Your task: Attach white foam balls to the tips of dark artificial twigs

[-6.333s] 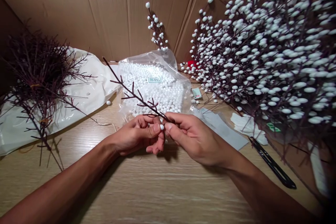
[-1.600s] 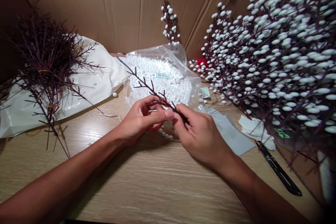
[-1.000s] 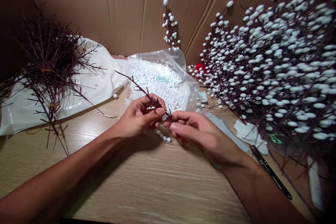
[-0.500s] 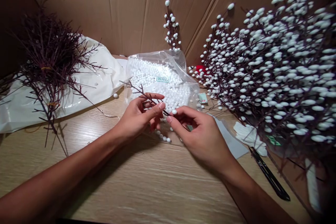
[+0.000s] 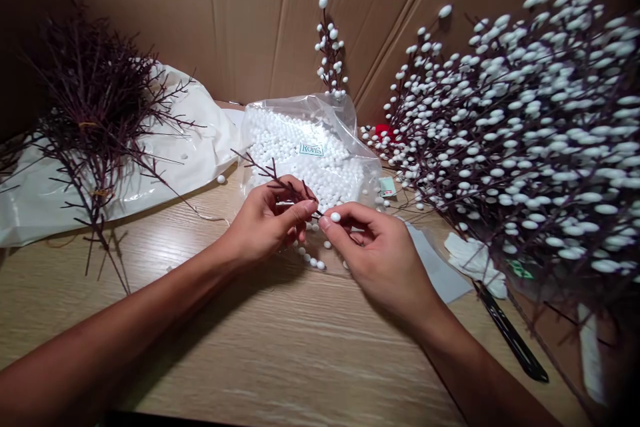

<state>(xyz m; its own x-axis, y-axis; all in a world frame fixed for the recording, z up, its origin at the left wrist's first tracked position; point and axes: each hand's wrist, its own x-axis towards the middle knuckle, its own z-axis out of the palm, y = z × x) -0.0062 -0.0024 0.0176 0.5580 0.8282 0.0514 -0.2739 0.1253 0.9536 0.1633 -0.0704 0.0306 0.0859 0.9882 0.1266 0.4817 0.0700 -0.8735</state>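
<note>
A thin dark brown artificial twig [image 5: 261,169] slants up to the left from my left hand [image 5: 273,219], whose thumb and fingers are closed around it. Between the thumb and forefinger of my right hand [image 5: 373,240] is a white oval bead [image 5: 335,217], right beside the twig's lower end. I cannot tell whether the bead is on a tip of the twig. Just behind both hands lies a clear plastic bag [image 5: 367,170] full of white beads. Several loose beads [image 5: 313,261] rest on the table below my fingers.
Bare dark twigs [image 5: 95,100] are heaped on a white plastic bag [image 5: 200,120] at the left. A large bunch of white-beaded twigs [image 5: 530,133] fills the right. A black-handled knife [image 5: 513,333] and crumpled white tissue [image 5: 475,260] lie by it. Cardboard [image 5: 245,20] stands behind.
The bead and my right fingertips have shifted slightly right and down along the twig's end. My left hand still grips the twig. The whole view has moved a little.
</note>
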